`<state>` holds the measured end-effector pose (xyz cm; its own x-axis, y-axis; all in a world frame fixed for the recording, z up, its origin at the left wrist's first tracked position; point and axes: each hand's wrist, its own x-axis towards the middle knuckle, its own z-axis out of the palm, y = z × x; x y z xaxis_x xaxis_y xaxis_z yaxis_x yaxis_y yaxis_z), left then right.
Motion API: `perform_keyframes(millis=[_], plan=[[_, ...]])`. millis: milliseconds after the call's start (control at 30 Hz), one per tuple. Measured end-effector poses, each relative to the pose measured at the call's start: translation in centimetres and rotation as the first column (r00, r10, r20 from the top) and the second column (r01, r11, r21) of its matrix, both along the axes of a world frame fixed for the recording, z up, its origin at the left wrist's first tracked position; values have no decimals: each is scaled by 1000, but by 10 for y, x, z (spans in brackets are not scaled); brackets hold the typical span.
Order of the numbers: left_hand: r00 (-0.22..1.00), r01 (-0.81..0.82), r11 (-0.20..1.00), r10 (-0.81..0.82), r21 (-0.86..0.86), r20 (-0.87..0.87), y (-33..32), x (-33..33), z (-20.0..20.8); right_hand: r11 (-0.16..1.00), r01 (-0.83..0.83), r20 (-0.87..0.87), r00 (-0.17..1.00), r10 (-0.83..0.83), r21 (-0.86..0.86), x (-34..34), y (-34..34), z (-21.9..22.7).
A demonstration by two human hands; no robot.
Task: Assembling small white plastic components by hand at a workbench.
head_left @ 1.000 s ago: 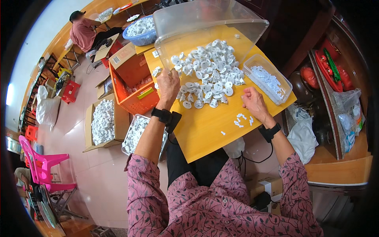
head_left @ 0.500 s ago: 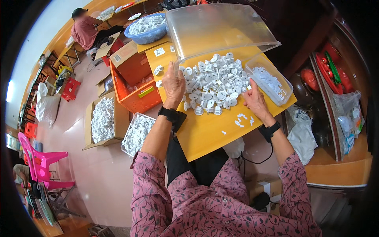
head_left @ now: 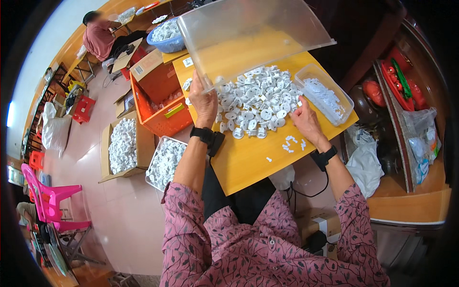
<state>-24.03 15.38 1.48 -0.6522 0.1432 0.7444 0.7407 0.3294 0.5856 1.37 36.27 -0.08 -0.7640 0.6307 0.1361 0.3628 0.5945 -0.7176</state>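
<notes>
My left hand [head_left: 204,103] grips the near left corner of a large clear plastic bin [head_left: 253,40], which is tilted over the far part of the yellow tabletop [head_left: 244,167]. In front of the bin lies a heap of small white round plastic parts [head_left: 260,98]. At the heap's right edge is my right hand [head_left: 308,123], index finger stretched out by the parts and other fingers loosely bent; I see nothing held in it. Beside it stands a clear shallow box [head_left: 345,112] of small white pins. Several loose white pins [head_left: 288,143] lie near my right wrist.
Left of the table are an orange crate [head_left: 167,125], a cardboard box [head_left: 138,165] and a white tub [head_left: 155,179], the latter two full of white parts. Behind is a blue basin [head_left: 172,44]. A person [head_left: 101,36] sits far left. A pink chair [head_left: 60,191] stands left.
The clear bin has shifted left and tilted more, its left side lifted with my left hand. My right hand stays by the heap's right edge, slightly lower.
</notes>
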Motion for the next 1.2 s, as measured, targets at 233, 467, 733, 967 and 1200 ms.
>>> perform_keyframes(millis=[233,467,733,967,1200], plan=[[971,-77,997,77,7,-227,-2,-4,-3,999,10,-10,1000,-9,47,0,2,-6],[982,19,991,6,132,-190,-12,7,10,987,31,-11,999,-30,156,-1,10,-19],[983,-47,990,22,132,183,-18,5,13,995,3,9,1000,-4,103,-1,15,-15],[955,-237,951,190,200,226,-50,19,10,985,-72,99,993,57,159,-2,0,1],[871,-60,648,-337,759,356,-139,70,18,989,-58,119,992,42,135,4,10,2]])
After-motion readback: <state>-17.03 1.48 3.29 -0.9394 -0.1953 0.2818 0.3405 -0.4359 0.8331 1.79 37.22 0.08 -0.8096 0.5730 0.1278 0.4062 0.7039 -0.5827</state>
